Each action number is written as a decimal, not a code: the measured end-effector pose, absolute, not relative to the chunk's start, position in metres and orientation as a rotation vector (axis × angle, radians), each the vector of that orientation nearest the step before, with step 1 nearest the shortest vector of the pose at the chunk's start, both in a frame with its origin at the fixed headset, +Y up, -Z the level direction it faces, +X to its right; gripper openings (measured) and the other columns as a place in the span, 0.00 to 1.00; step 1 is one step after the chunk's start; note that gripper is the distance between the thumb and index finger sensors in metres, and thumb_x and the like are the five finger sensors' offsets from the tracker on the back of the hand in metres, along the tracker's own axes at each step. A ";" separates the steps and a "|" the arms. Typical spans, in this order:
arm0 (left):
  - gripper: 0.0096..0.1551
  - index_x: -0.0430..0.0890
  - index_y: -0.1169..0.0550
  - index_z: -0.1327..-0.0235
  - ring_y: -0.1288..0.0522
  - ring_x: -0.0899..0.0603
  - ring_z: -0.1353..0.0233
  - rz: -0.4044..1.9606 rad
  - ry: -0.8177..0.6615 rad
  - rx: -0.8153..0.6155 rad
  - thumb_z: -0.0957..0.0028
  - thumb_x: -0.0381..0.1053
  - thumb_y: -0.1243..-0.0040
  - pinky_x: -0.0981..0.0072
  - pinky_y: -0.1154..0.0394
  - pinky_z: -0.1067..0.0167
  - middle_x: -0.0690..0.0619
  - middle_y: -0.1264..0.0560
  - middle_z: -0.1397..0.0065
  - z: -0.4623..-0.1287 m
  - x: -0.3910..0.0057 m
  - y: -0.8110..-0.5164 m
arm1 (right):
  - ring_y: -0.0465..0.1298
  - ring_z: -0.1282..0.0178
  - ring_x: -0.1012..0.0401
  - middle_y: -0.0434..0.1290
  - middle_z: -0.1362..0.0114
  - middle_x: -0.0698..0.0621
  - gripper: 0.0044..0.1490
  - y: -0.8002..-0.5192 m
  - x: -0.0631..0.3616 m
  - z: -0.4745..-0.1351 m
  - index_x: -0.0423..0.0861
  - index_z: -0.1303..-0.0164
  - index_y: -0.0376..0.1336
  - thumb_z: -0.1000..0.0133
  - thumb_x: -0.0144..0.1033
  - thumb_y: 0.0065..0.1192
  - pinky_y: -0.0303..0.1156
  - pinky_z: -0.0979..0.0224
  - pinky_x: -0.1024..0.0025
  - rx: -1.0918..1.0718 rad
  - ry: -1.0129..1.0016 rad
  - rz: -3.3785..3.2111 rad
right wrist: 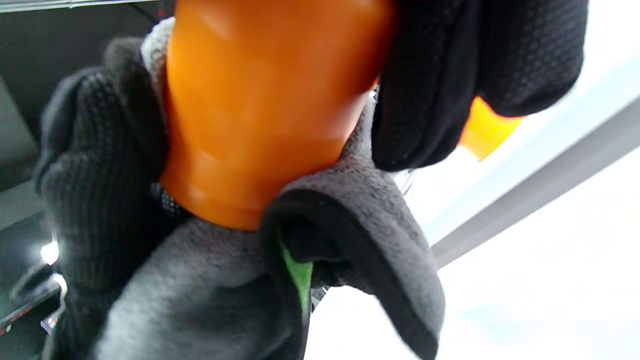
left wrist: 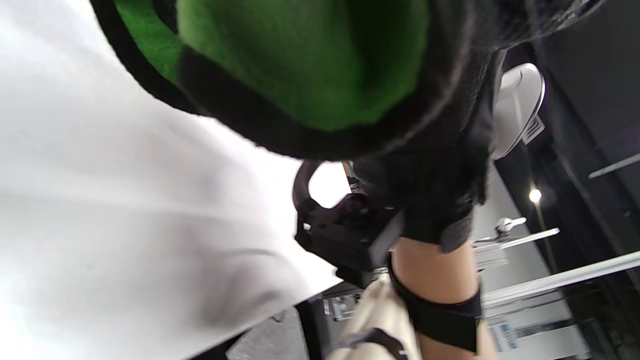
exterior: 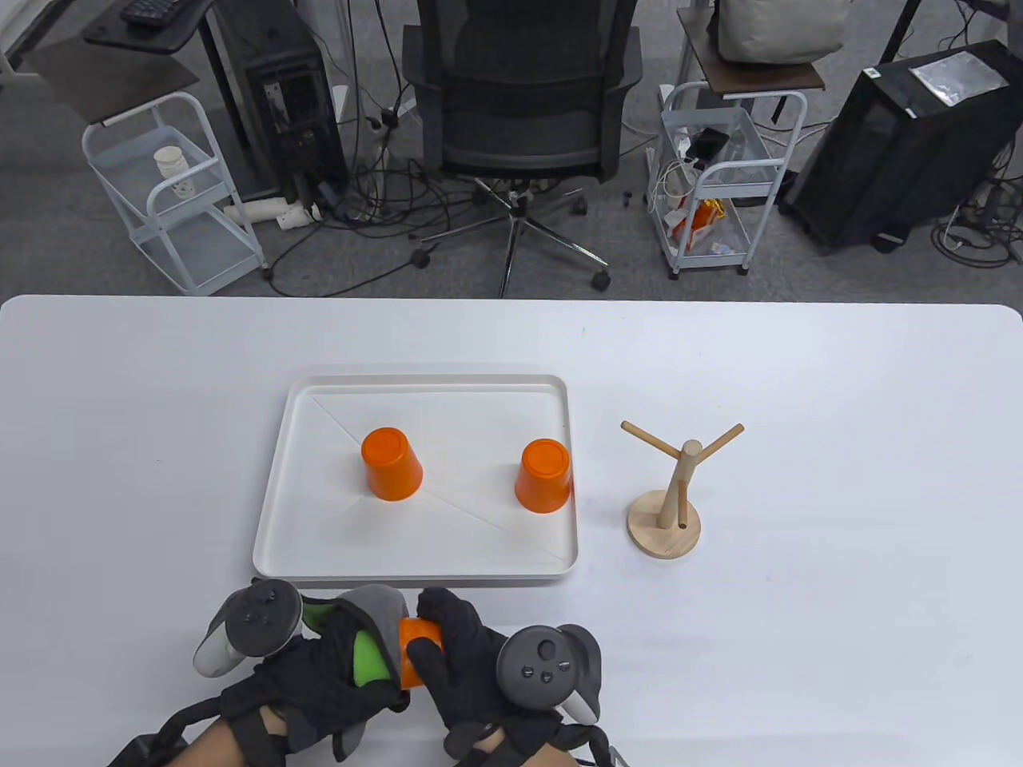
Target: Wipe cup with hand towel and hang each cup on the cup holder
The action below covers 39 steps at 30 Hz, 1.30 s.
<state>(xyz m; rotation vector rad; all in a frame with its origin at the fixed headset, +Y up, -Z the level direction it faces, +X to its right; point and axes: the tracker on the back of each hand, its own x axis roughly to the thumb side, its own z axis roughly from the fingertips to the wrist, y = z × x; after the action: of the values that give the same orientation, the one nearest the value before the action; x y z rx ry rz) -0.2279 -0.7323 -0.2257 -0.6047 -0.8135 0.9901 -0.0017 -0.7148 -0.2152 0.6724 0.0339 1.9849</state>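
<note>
While a cup (exterior: 419, 643) is wiped just above the tabletop's (exterior: 799, 639) near edge, right hand (exterior: 467, 667) fingers curl round it and the left hand (exterior: 320, 675) grips a towel (exterior: 376, 619) against its mouth. Two cups wait upturned in the tray (exterior: 304, 511); the holder (exterior: 667, 499) stands bare. Slick plastic could slip if the towel tugs sideways.

Both my hands low at near edge of surface, pressed together. Left hand (exterior: 320, 671) curled round grey-and-green cloth towel (exterior: 372, 639). Right hand (exterior: 459, 655) fingers wrapped over orange plastic cup (exterior: 417, 639). Trackers on hand backs face up.
</note>
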 end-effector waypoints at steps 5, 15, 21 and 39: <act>0.58 0.72 0.73 0.37 0.28 0.45 0.32 0.801 -0.847 -0.484 0.48 0.73 0.41 0.41 0.34 0.26 0.57 0.69 0.19 -0.219 -0.223 -0.724 | 0.86 0.64 0.49 0.70 0.39 0.29 0.46 -0.720 0.002 -0.219 0.33 0.29 0.48 0.43 0.59 0.38 0.80 0.49 0.45 0.576 0.134 1.933; 0.58 0.75 0.72 0.39 0.29 0.45 0.30 0.527 -0.906 -0.308 0.49 0.72 0.40 0.41 0.35 0.23 0.60 0.69 0.19 -0.207 -0.218 -0.714 | 0.86 0.73 0.53 0.75 0.46 0.29 0.49 -0.729 0.006 -0.222 0.31 0.32 0.53 0.44 0.62 0.40 0.83 0.58 0.49 0.467 0.272 1.849; 0.57 0.77 0.71 0.39 0.27 0.47 0.33 0.697 -0.870 -0.408 0.49 0.73 0.40 0.43 0.32 0.25 0.61 0.69 0.18 -0.215 -0.221 -0.721 | 0.86 0.70 0.50 0.74 0.42 0.30 0.48 -0.726 0.005 -0.221 0.32 0.31 0.51 0.43 0.61 0.39 0.82 0.54 0.46 0.539 0.179 1.878; 0.54 0.75 0.69 0.36 0.24 0.49 0.39 1.228 -0.759 -0.742 0.48 0.75 0.44 0.46 0.27 0.31 0.57 0.65 0.18 -0.232 -0.233 -0.743 | 0.74 0.39 0.39 0.54 0.21 0.36 0.45 -0.710 -0.007 -0.208 0.44 0.25 0.36 0.42 0.55 0.44 0.65 0.30 0.34 0.889 -0.105 2.037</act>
<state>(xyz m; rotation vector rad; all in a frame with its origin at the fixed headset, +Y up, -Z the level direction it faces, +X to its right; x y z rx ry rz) -0.2329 -0.7431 -0.2321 -0.7422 -0.7594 1.2278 -0.0065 -0.7102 -0.2081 0.8891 -0.1046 2.0366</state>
